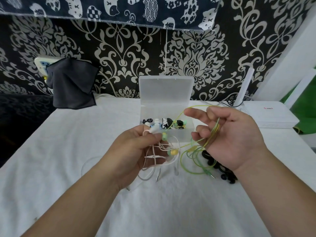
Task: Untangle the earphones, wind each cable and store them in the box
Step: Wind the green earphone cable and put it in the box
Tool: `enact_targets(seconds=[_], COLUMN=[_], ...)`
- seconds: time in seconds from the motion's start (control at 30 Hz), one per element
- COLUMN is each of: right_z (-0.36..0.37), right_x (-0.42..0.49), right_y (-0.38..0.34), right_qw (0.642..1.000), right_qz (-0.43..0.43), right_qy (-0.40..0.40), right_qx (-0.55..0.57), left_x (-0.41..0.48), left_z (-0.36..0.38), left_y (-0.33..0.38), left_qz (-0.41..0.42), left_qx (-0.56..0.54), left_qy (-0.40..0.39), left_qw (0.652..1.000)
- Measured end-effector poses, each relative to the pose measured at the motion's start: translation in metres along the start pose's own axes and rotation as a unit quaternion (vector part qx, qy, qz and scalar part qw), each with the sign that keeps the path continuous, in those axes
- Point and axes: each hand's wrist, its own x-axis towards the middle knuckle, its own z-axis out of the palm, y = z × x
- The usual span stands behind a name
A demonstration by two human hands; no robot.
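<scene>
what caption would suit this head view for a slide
Left hand grips the tangled pale earphones, right hand holds loops of green cable, open box behind.

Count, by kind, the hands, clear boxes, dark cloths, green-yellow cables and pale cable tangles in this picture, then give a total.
Hands: 2, left hand and right hand
Clear box: 1
Dark cloth: 1
Green-yellow cable: 1
Pale cable tangle: 1
Total: 6

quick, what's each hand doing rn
Left hand: grips the tangled white and pink cables.
Right hand: holds the green cable, looped round its curled fingers.
</scene>
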Motion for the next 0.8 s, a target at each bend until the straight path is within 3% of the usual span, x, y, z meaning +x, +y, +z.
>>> enact_targets(seconds=[0.1, 0.17, 0.27, 0.4, 0.53, 0.7, 0.8], right_z=[-0.003, -0.003, -0.005, -0.008, -0.012, -0.012, -0.013], right_x=[0.001, 0.001, 0.003, 0.008, 0.01, 0.011, 0.012], right_y=[-0.003, -0.003, -0.001, 0.002, 0.001, -0.003, 0.0], right_qw=[1.0, 1.0, 1.0, 0.997, 0.993, 0.991, 0.978], right_qz=[-0.008, -0.012, -0.023, -0.026, -0.04, -0.051, -0.054], right_qy=[0.001, -0.003, 0.019, 0.07, 0.102, 0.124, 0.189], right_qx=[0.017, 0.023, -0.006, 0.021, 0.043, 0.025, -0.072], left_x=[0.002, 0.003, -0.001, -0.007, 0.0, 0.003, 0.002], left_z=[0.002, 0.0, 0.001, 0.0, -0.006, -0.008, -0.005], left_y=[-0.001, 0.0, 0.003, 0.003, -0.002, -0.004, -0.002], left_qz=[-0.004, -0.012, -0.018, 0.043, 0.064, 0.049, 0.046], left_qx=[-0.037, -0.039, 0.011, 0.197, 0.293, 0.255, 0.129], left_qy=[0.106, 0.131, 0.086, -0.024, 0.023, 0.048, 0.01], left_qw=[0.994, 0.991, 0.996, 0.979, 0.954, 0.964, 0.991])
